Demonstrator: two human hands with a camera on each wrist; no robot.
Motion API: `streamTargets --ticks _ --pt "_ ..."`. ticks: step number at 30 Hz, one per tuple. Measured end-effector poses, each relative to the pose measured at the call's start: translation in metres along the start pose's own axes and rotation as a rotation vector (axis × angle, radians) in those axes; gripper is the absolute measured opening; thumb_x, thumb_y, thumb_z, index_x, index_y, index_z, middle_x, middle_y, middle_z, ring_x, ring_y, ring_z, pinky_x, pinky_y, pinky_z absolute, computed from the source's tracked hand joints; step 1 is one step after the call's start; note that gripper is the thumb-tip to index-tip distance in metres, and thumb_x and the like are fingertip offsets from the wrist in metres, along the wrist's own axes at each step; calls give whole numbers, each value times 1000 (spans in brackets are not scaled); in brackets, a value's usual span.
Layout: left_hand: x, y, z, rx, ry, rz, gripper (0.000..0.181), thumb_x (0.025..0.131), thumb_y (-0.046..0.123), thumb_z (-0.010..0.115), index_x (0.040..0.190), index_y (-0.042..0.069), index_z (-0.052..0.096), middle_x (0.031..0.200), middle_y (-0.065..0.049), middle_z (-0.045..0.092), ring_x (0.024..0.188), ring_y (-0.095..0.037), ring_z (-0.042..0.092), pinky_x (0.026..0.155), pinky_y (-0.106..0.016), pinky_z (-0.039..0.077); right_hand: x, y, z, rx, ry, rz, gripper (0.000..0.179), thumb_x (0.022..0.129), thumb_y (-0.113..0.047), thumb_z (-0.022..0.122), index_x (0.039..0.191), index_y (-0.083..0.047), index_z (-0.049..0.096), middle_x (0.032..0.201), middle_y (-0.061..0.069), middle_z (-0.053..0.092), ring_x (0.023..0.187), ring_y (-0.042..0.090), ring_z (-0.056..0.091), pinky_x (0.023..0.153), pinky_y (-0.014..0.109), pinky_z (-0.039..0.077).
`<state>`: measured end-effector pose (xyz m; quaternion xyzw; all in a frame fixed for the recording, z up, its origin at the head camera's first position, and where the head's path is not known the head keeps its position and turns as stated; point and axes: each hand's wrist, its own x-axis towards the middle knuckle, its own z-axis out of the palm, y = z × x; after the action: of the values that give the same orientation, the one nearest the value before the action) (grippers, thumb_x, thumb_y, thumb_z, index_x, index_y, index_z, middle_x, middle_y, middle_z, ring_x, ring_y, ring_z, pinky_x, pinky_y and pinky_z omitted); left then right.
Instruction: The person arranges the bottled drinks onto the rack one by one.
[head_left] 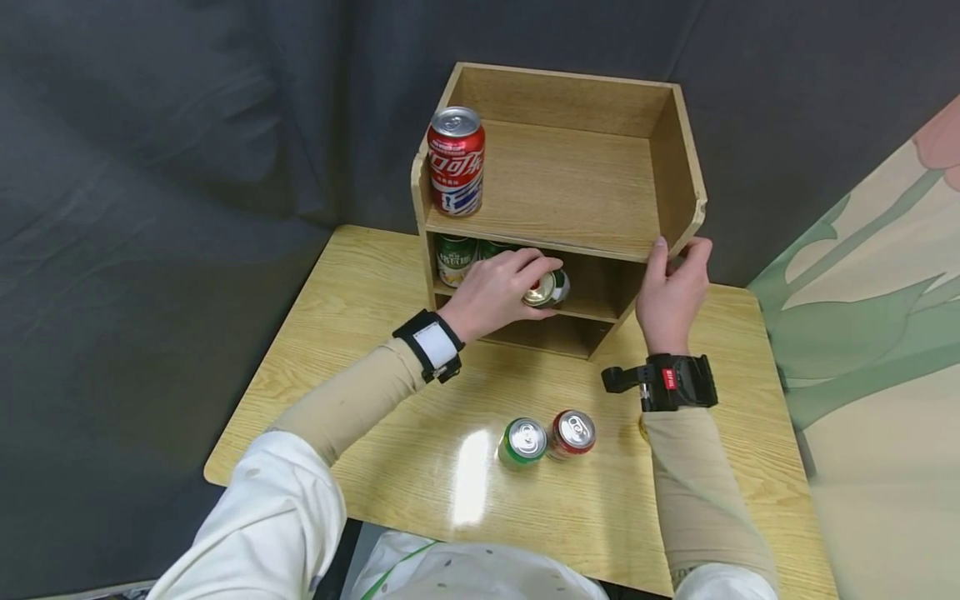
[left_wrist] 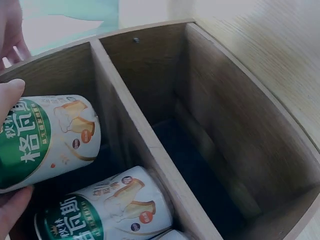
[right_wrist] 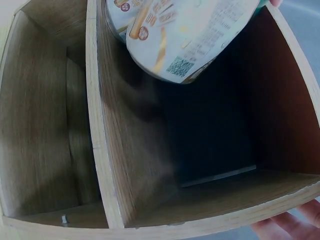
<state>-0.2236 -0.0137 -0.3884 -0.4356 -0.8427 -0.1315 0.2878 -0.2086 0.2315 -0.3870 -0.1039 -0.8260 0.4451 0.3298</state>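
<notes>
My left hand holds a green and white can by its sides at the opening of the middle compartment. The can is tilted, its gold-coloured end facing me. In the left wrist view, thumb and fingers pinch this can above another of the same kind. My right hand grips the right side wall of the wooden shelf, thumb at the front edge and fingers around the outside. Green and white cans stand at the middle compartment's left, partly hidden behind my left hand.
A red cola can stands at the left of the top level. On the table in front of the shelf are a green can and a red can, side by side. Something yellow shows beside my right forearm. Dark cloth hangs behind.
</notes>
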Motion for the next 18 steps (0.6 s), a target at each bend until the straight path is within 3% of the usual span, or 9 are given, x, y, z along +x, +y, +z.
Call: streamTargets --ticks 7,18 --pt "2 -2 9 28 -39 13 67 82 45 85 133 9 62 124 -14 64 106 -27 65 80 -37 58 0 0 0 -3 -9 12 42 107 -39 47 122 0 50 110 11 61 77 20 51 64 27 35" --pt "2 -2 18 42 -86 -43 67 83 43 85 135 8 62 122 -11 65 102 -26 65 77 -35 58 0 1 0 -2 -10 14 42 107 -39 47 122 0 49 107 11 60 75 21 50 63 27 35"
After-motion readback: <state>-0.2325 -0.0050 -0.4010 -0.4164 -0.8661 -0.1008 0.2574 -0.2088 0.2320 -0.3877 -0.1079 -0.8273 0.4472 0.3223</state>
